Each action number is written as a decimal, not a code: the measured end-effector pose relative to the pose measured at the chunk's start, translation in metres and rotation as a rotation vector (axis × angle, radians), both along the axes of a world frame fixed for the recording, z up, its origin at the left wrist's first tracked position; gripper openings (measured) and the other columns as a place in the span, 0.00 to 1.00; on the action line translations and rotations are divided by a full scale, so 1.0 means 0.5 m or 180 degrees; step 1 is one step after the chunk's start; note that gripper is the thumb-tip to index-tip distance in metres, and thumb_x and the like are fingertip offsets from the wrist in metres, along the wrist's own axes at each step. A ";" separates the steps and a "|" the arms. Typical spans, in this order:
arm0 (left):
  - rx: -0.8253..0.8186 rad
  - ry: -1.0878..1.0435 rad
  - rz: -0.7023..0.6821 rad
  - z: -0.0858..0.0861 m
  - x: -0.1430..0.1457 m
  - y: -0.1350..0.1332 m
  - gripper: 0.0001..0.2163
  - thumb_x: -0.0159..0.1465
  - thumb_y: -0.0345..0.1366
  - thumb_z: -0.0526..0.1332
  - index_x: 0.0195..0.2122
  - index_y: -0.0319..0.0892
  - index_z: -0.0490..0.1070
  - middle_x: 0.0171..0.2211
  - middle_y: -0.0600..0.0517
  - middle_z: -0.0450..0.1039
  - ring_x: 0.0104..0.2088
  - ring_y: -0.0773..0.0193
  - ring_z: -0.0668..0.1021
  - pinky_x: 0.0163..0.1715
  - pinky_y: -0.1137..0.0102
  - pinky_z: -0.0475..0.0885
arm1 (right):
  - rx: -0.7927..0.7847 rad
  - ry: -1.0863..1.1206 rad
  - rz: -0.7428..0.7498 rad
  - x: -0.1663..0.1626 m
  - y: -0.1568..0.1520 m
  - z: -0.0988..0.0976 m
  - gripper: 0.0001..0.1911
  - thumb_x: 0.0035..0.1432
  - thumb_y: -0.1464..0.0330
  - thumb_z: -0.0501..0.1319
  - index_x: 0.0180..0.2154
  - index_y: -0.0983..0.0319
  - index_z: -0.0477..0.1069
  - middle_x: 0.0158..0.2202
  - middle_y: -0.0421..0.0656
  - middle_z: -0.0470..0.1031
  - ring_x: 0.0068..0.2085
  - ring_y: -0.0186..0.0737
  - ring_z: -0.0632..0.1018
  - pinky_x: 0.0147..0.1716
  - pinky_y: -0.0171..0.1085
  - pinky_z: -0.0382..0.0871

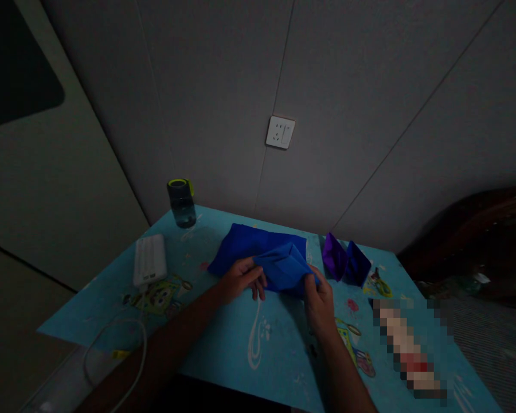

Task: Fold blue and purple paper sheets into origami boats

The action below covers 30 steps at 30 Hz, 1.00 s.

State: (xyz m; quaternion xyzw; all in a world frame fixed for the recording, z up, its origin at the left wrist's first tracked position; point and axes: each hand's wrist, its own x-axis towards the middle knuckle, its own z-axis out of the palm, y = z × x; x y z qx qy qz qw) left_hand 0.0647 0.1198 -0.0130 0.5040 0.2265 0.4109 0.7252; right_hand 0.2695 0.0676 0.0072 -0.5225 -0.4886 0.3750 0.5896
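Observation:
A folded piece of blue paper (284, 267) is stretched between my two hands over the middle of the table. My left hand (243, 278) pinches its left corner, with the other fingers hanging loosely below. At the right corner, my right hand (319, 297) grips it between thumb and fingers. Behind and partly under it lies a darker blue sheet (249, 241) on the tabletop. Off to the right stand a folded purple paper piece (334, 258) and a folded dark blue paper piece (358, 265), side by side.
A water bottle (182, 203) stands at the back left corner. In front of it lies a white power bank (150, 259) with a white cable (144, 338) trailing off the table edge. A pixelated long object (408, 350) lies at right. The wall has a socket (280, 132).

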 end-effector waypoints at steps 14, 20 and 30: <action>0.0038 0.0223 0.0907 0.016 -0.001 -0.004 0.20 0.56 0.39 0.68 0.49 0.40 0.70 0.37 0.49 0.77 0.37 0.60 0.79 0.39 0.67 0.74 | 0.0255 -0.0179 0.0521 -0.011 0.012 -0.001 0.16 0.58 0.57 0.65 0.46 0.54 0.77 0.63 0.46 0.65 0.62 0.51 0.66 0.60 0.49 0.60; -0.0022 0.0389 0.1197 0.017 0.002 0.005 0.18 0.56 0.45 0.67 0.42 0.39 0.76 0.39 0.45 0.80 0.39 0.56 0.81 0.37 0.65 0.77 | 0.0178 -0.0514 0.0815 0.003 0.019 -0.013 0.18 0.56 0.59 0.67 0.48 0.54 0.77 0.54 0.47 0.73 0.53 0.49 0.74 0.54 0.47 0.67; 0.0827 0.0818 0.0684 -0.002 -0.006 -0.001 0.16 0.54 0.40 0.69 0.42 0.39 0.81 0.46 0.43 0.79 0.44 0.51 0.80 0.45 0.62 0.75 | 0.0625 -0.0969 0.0614 0.010 0.018 0.001 0.08 0.55 0.59 0.67 0.33 0.55 0.81 0.47 0.46 0.77 0.49 0.49 0.76 0.49 0.44 0.69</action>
